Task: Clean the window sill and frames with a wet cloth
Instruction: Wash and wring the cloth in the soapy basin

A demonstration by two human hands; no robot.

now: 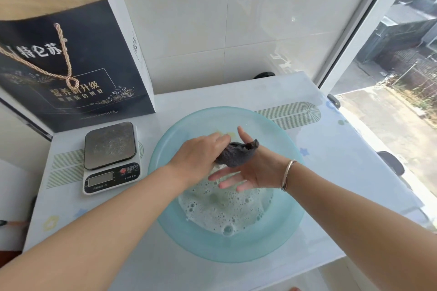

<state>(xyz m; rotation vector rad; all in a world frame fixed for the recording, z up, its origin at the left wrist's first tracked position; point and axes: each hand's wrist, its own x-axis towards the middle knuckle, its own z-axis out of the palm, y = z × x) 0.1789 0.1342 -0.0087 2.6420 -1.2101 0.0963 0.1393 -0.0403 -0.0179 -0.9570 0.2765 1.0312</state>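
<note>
Your left hand (198, 153) is gripping the dark grey wet cloth (236, 153), its long axis running toward two o'clock over your open right hand (248, 175).

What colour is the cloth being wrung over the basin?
Dark grey cloth, clearest in the head view.

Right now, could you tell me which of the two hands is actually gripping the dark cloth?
The left hand grips the dark cloth over the soapy basin. The right hand, with the bracelet, is open, fingers spread beneath the cloth.
</note>
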